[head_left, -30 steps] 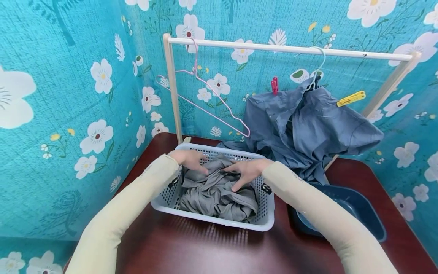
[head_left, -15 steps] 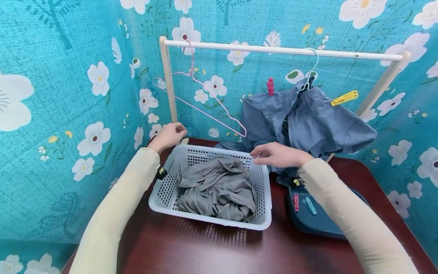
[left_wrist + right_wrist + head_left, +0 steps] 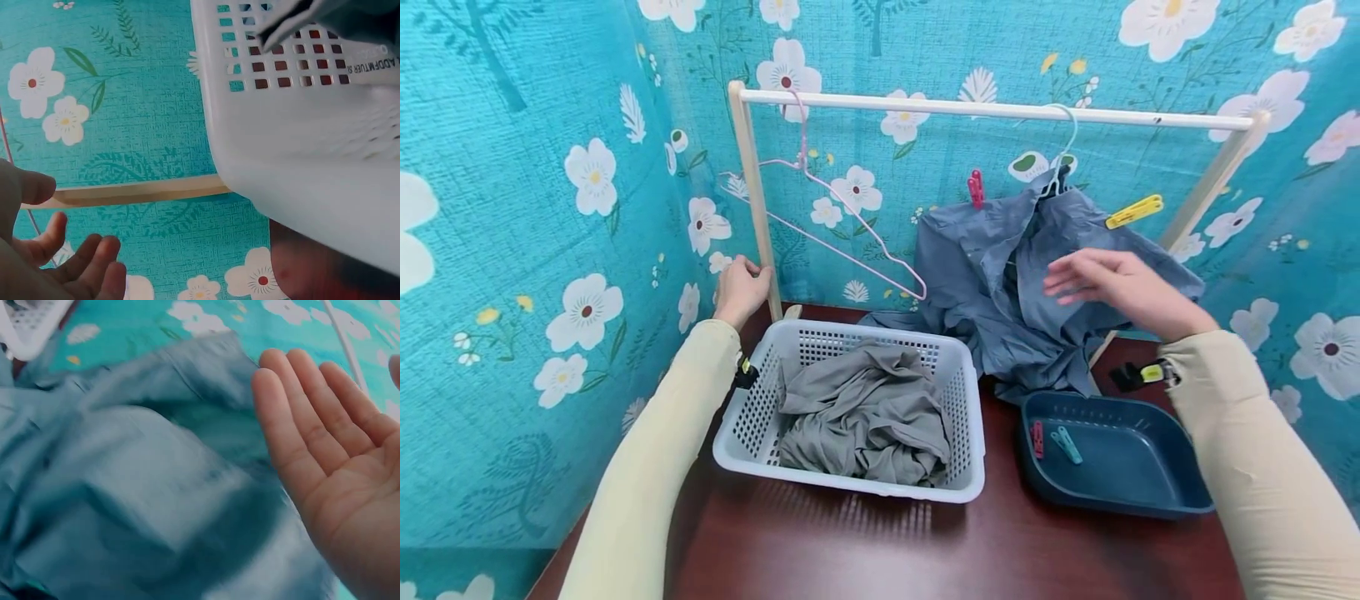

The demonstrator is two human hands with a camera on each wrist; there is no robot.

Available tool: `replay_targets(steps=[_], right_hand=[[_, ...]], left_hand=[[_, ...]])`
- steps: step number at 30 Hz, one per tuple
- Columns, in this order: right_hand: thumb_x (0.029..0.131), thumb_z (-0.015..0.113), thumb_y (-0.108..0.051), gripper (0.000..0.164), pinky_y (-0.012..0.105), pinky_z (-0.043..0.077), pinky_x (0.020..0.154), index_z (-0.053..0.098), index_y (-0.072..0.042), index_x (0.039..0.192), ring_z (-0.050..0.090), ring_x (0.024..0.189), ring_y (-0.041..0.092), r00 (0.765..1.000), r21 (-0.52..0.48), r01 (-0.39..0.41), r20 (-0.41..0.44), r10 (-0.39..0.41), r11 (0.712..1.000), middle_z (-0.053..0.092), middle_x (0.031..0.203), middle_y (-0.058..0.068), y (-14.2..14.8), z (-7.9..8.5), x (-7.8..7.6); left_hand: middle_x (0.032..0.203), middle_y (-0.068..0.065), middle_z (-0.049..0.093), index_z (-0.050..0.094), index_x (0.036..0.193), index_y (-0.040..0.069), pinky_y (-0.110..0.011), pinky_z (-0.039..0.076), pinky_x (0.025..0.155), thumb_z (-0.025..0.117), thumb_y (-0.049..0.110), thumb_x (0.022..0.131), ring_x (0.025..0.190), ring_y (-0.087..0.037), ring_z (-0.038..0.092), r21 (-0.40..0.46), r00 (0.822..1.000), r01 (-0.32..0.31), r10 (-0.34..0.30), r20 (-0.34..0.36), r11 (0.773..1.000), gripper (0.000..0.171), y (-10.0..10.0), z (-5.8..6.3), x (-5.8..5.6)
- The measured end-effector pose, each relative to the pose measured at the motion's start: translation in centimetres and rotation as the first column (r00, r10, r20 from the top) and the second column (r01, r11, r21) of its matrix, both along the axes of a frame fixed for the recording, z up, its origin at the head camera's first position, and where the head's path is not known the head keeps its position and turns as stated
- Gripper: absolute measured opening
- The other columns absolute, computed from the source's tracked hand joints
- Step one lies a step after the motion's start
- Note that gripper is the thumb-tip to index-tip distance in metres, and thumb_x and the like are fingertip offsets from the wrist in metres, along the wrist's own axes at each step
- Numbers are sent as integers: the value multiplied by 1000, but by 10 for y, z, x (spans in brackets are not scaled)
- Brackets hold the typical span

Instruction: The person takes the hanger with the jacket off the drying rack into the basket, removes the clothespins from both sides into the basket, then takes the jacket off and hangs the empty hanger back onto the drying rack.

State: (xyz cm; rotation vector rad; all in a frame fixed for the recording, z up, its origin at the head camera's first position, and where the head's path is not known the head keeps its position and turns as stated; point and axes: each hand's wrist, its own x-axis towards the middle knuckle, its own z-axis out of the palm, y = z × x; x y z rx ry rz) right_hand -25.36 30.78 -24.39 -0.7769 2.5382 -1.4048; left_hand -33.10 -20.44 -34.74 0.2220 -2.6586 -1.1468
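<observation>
My left hand [image 3: 743, 287] is at the left wooden post [image 3: 754, 200] of a clothes rack. In the left wrist view its thumb overlaps the post [image 3: 144, 191], and the loosely bent fingers [image 3: 94, 256] lie below it with a gap. My right hand [image 3: 1116, 279], fingers straight and palm bare, is raised in front of a blue-grey garment [image 3: 977, 275]. That garment hangs crookedly from a light blue hanger [image 3: 1063, 142], its lower part bunched on the table. A red clothespin [image 3: 976, 189] and a yellow clothespin [image 3: 1135, 212] are clipped to it.
Grey crumpled cloth [image 3: 868, 417] fills a white perforated basket [image 3: 850, 483]. A dark blue basin [image 3: 1120, 492] to its right holds a red clothespin [image 3: 1037, 439] and a teal clothespin [image 3: 1066, 445]. A pink bare hanger [image 3: 865, 229] hangs from the rack's rail [image 3: 925, 103].
Both hands have come up out of the basket and moved apart. The left went to the rack's left post, the right to the hanging garment. The grey cloth stays in the basket.
</observation>
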Motion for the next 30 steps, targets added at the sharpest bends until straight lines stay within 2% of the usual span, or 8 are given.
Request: replay_targets(steps=[3,7,10,14,20,23,27,30], right_hand=[[105,32,-31,48,29,50,82,47,8,129,62,104,17,999,-36,26,-36,-27,999,61,118,13,17,13,2],[104,36,-25,45,25,50,81,48,11,128,61,103,14,995,-135,78,-47,-85,988,62,115,11,39,25,5],[102,43,-22,41,21,50,78,52,11,124,61,102,11,981,-212,163,-69,-181,964,62,113,10,55,29,7],[99,51,-21,35,15,48,75,60,6,119,62,98,9,948,-305,284,-56,-314,909,65,108,5,74,25,5],[95,58,-13,27,14,47,75,64,5,113,64,94,9,941,-495,306,28,-337,813,68,101,3,98,9,-2],[95,58,-15,32,13,43,79,62,1,122,60,99,5,934,-438,337,41,-355,833,65,108,-1,109,1,-5],[98,52,-25,42,11,39,80,51,-13,138,46,110,0,917,-170,398,33,-398,902,51,124,-11,115,-8,-9],[99,48,-33,45,12,41,77,47,-17,141,44,108,-2,919,9,394,15,-394,919,46,124,-14,108,-14,-10]], left_hand=[[119,-22,50,40,131,1,-47,45,83,46,40,98,105,-35,52,46,1000,19,-19,14,999,52,-1,-2,-4],[138,-23,39,23,146,5,-51,40,95,42,43,99,121,-37,45,156,993,114,-114,-7,981,63,-3,-6,-10],[134,-23,40,27,143,5,-51,41,93,36,42,101,119,-36,46,190,986,169,-166,-33,967,56,-4,-9,-14],[119,-23,45,35,133,3,-50,42,86,32,39,102,107,-36,49,163,980,197,-194,-35,967,48,-5,-12,-18],[107,-20,46,35,132,2,-47,43,79,30,38,103,96,-32,50,132,982,186,-188,3,974,47,-4,-12,-22],[100,-19,44,37,126,0,-44,42,76,28,38,103,90,-31,48,111,982,186,-188,13,976,44,-1,-11,-21],[99,-19,45,37,125,-1,-45,43,77,27,36,104,91,-32,49,86,982,186,-186,0,979,44,1,-11,-22],[100,-20,46,37,128,-1,-47,43,78,27,36,104,93,-33,51,80,984,180,-180,-3,980,45,1,-12,-22]])
